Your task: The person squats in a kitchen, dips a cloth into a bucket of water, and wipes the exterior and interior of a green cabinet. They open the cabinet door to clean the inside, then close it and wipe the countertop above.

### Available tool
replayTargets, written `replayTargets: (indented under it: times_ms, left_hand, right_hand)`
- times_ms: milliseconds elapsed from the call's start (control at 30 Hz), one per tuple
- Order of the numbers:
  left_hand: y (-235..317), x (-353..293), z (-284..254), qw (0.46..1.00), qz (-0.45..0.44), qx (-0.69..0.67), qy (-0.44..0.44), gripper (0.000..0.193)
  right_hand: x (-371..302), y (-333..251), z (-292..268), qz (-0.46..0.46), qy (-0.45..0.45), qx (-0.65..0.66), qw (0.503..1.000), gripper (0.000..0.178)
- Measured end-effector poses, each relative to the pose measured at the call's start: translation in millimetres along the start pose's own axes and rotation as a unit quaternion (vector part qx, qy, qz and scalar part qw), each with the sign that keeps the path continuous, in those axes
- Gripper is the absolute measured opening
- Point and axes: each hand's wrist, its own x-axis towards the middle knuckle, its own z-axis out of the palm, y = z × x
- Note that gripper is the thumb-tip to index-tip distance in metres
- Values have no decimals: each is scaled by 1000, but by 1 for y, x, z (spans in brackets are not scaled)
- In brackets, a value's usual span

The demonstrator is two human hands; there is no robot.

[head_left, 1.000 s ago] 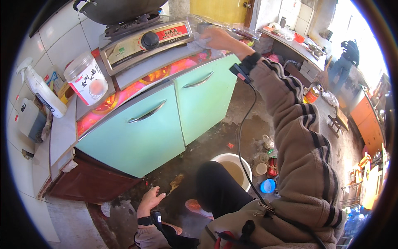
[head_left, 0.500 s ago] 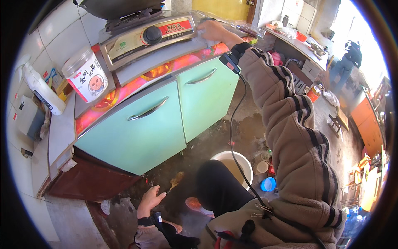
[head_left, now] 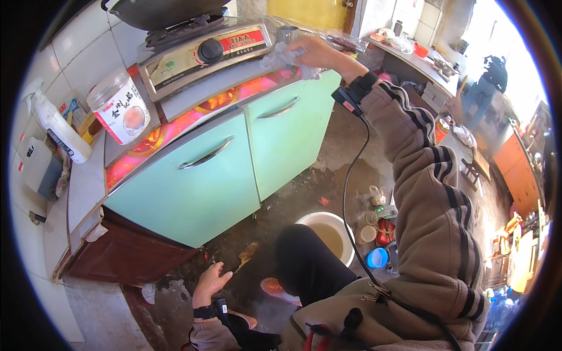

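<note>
My right hand [head_left: 316,54] is closed on a crumpled whitish-grey cloth [head_left: 283,57], which rests on the counter edge beside the gas stove [head_left: 208,55] and hangs over its patterned strip. A grey metal cup [head_left: 287,33] stands just behind the cloth. Down low, my left hand [head_left: 211,283] is held out with bent fingers, the thumb apart from the index finger. Just past its fingertips shows a brownish flat piece with a thin stem [head_left: 248,253]; whether the hand touches it is unclear.
Two pale green cabinet doors [head_left: 187,175] face me. A white basin of murky water [head_left: 342,225] stands beyond my knee, near a blue cup [head_left: 377,257] and jars. At left are a labelled tub [head_left: 120,108] and a spray bottle [head_left: 58,128]. A wok [head_left: 164,13] sits above the stove.
My right hand has drawn back from the stove's far end toward me, bringing the cloth over the counter edge into fuller view. The metal cup shows more. My left hand stays put.
</note>
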Motion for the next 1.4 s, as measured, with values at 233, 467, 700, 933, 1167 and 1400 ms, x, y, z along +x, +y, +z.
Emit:
replayTargets:
  times_ms: [233,467,700,933,1167,1400]
  left_hand:
    - [1,5,0,1000,1,-2,7,58]
    - [5,7,-1,1000,4,2,4,59]
    - [2,0,-3,1000,8,11,-4,63]
    - [-1,-1,-2,1000,9,9,-11,63]
    - [-12,11,0,1000,10,15,-10,62]
    - [-21,13,6,1000,5,1,8,57]
  right_hand:
    - [31,0,22,83,47,-37,995,35]
    - [-2,-9,7,54,25,-20,998,35]
    - [-75,-6,0,33,49,85,995,31]
    - [-62,0,-14,186,240,133,943,31]
    - [-21,-40,45,77,217,-20,973,28]
    - [-31,14,29,101,207,-135,964,26]
